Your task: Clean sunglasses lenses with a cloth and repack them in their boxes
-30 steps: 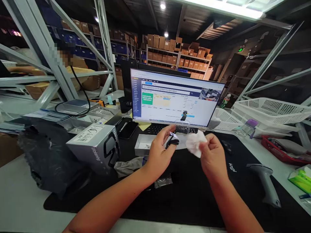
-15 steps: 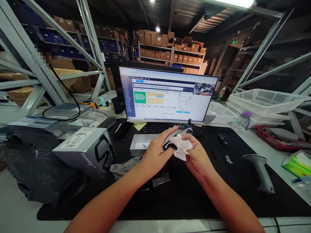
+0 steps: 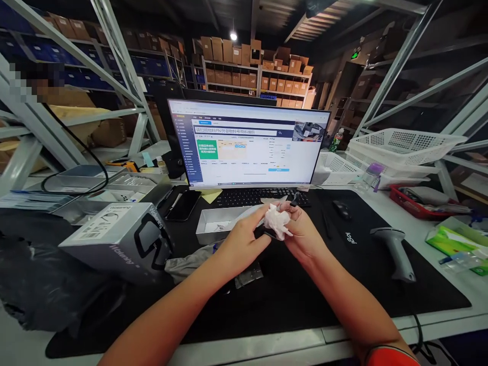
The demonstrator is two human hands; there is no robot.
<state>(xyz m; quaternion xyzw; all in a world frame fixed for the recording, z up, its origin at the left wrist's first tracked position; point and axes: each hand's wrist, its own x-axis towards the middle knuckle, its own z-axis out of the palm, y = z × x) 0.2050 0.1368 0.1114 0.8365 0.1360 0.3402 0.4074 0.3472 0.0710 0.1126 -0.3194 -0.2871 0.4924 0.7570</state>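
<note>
My two hands meet above the black desk mat (image 3: 312, 300), in front of the keyboard (image 3: 255, 196). My left hand (image 3: 240, 244) pinches a small black item (image 3: 268, 234), mostly hidden by the tissue. My right hand (image 3: 303, 235) grips a crumpled white tissue (image 3: 277, 220) and presses it onto that black item. A shallow white tray (image 3: 213, 225) lies just left of my hands. A small clear plastic bag (image 3: 248, 276) lies on the mat under my left wrist.
A monitor (image 3: 247, 145) stands behind the keyboard. A grey product box (image 3: 118, 240), dark bag (image 3: 41, 284) and phone (image 3: 183, 205) lie left. A mouse (image 3: 340, 209), barcode scanner (image 3: 394, 250), white baskets (image 3: 400, 145), red tray (image 3: 423, 207) and green tissue pack (image 3: 455, 239) lie right.
My hands came together: the right hand brought the tissue from beside the black item onto it. The view has shifted, so everything sits further left in the picture.
</note>
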